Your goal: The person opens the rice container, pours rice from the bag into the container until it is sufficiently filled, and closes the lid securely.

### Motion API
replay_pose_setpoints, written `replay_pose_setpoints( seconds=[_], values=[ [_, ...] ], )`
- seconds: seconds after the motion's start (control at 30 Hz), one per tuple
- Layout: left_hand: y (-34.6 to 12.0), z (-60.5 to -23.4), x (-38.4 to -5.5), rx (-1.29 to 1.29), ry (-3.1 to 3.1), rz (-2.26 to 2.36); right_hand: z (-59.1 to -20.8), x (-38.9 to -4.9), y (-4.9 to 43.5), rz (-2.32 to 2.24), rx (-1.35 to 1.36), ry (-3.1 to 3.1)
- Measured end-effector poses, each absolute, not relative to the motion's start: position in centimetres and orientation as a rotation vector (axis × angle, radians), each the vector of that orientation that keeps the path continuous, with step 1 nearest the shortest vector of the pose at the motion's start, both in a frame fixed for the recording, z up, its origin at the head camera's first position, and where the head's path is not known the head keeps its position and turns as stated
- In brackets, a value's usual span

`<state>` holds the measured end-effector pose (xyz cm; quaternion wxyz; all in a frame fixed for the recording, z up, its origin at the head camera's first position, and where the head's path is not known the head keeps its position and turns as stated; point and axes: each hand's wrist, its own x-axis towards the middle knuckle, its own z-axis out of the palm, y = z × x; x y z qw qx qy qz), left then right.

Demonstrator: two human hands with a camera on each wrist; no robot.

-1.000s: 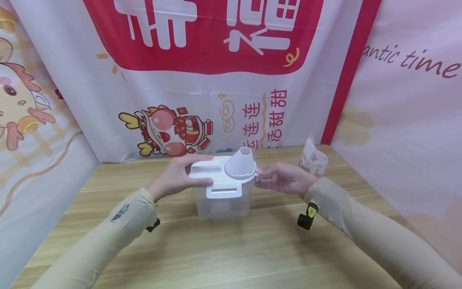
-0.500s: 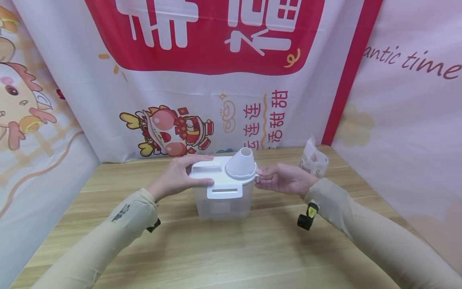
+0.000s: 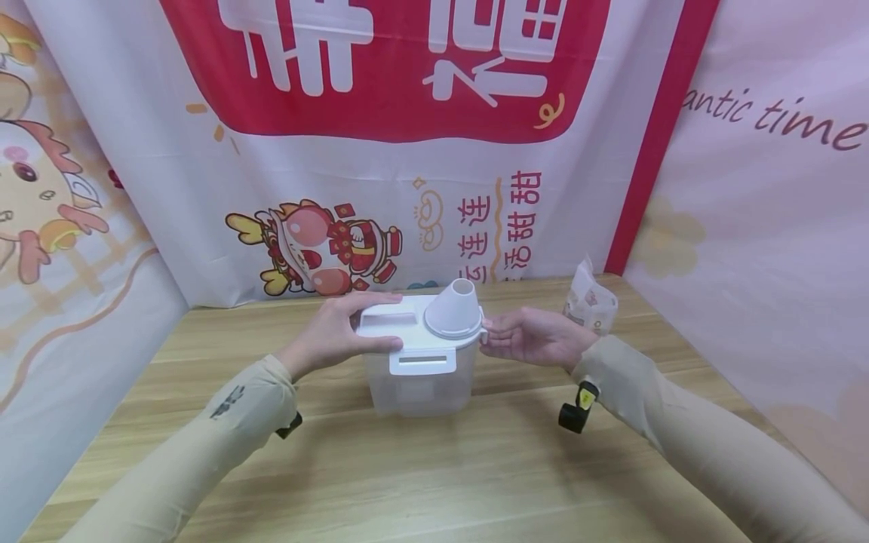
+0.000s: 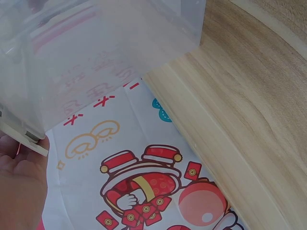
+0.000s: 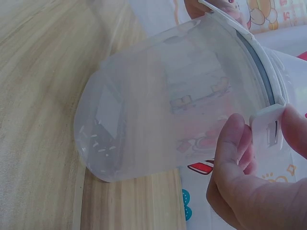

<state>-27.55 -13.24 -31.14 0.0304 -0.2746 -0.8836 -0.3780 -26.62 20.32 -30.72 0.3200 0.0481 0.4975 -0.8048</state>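
Near the back of the wooden table (image 3: 434, 483), a translucent container (image 3: 421, 397) stands upright under its white lid (image 3: 414, 332), a cone-shaped spout (image 3: 453, 311) at the lid's right end. Left hand (image 3: 331, 332) spans the lid's left end: thumb at the near edge, fingers at the far one, opened to about the lid's width and gripping it. Right hand (image 3: 532, 337) has a small hold on the side clip (image 5: 261, 128) below the spout, thumb at the clip's upper end, curled fingers at its other side, barely parted. Whether the clip is fastened, cannot tell.

Step in hand, by judgement: working that clip. Best done with the left hand bearing evenly on the lid, so the container neither slides nor tips toward the right. Force should run straight along the clip's swing; a sideways twist could strain its hinge. Fingertips want keeping clear of the seam. The front tab (image 3: 422, 369) appears to stand out from the wall; worth checking too.

Pose: both forearms slant inward from the lower corners, wrists low, right thumb uppermost. A white bag (image 3: 589, 305) sits behind the right wrist.
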Motion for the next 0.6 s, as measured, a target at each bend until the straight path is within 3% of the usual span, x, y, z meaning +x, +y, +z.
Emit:
replay_pose_setpoints(
  seconds=[0.6],
  values=[
    [-13.24, -31.28, -27.57, -0.857, -2.703, -1.2, -30.16, -26.14, 19.91, -2.107, 0.083, 1.507]
  ],
)
